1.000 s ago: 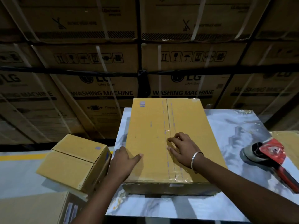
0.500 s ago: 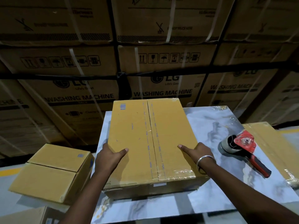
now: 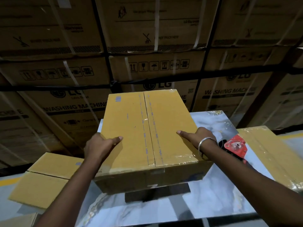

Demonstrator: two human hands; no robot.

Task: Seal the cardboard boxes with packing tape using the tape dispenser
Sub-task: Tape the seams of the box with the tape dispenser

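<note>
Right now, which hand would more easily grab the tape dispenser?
Right, probably. The right hand grips the box on its right side, and the tape dispenser lies just beyond that wrist. The left hand holds the far side.

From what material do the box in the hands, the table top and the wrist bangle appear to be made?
Box: matte brown cardboard, glossy clear tape along its seam.
Table top: glossy, marble-patterned; whether stone or laminate is unclear.
Bangle: thin, silvery shine, probably metal.

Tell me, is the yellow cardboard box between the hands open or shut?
Shut: the yellow cardboard box has both top flaps flat, with clear tape along their seam.
</note>
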